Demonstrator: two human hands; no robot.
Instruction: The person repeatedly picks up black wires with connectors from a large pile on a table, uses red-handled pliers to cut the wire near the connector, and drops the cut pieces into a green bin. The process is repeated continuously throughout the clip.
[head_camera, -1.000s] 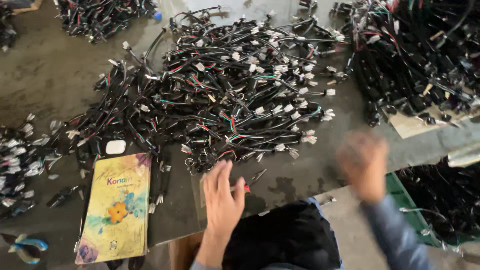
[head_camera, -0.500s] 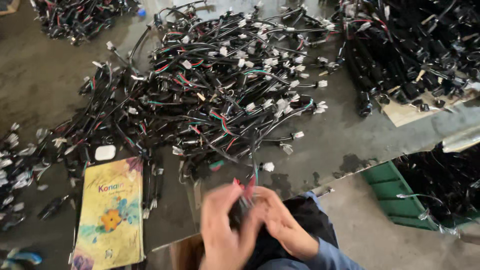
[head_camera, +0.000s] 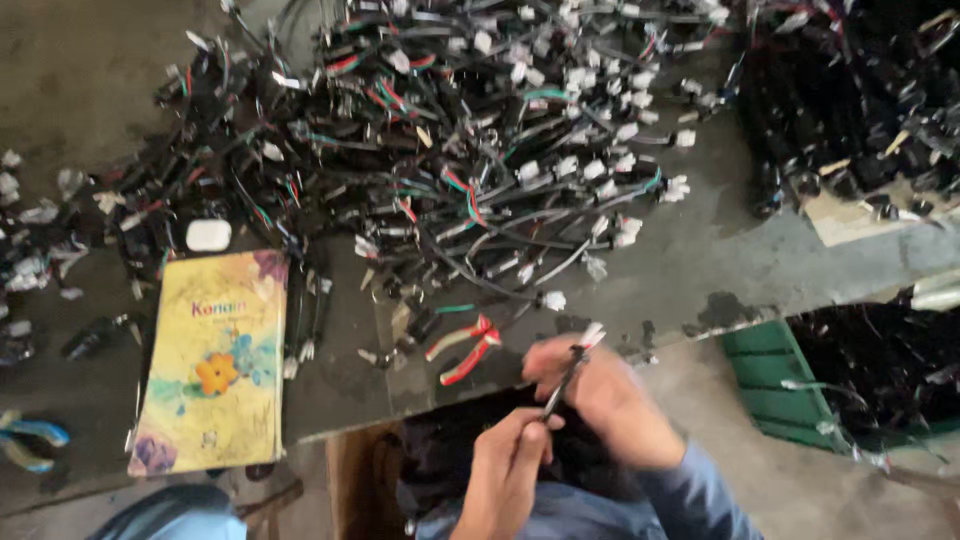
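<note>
Left hand (head_camera: 505, 470) pinches the lower end of a thin wire lead (head_camera: 566, 375) while the right hand (head_camera: 600, 385) closes round its white-plugged top (light, limp, best held near the plug), above the counter (head_camera: 720, 260) edge.

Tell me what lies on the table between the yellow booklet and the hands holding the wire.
In the head view, red-handled pliers lie between the yellow booklet and the hands, left and right, which hold a thin wire; otherwise mostly bare grey table.

Single head camera, looking steeply down at worktable (head_camera: 700, 270), close above hands, table edge near bottom.
</note>
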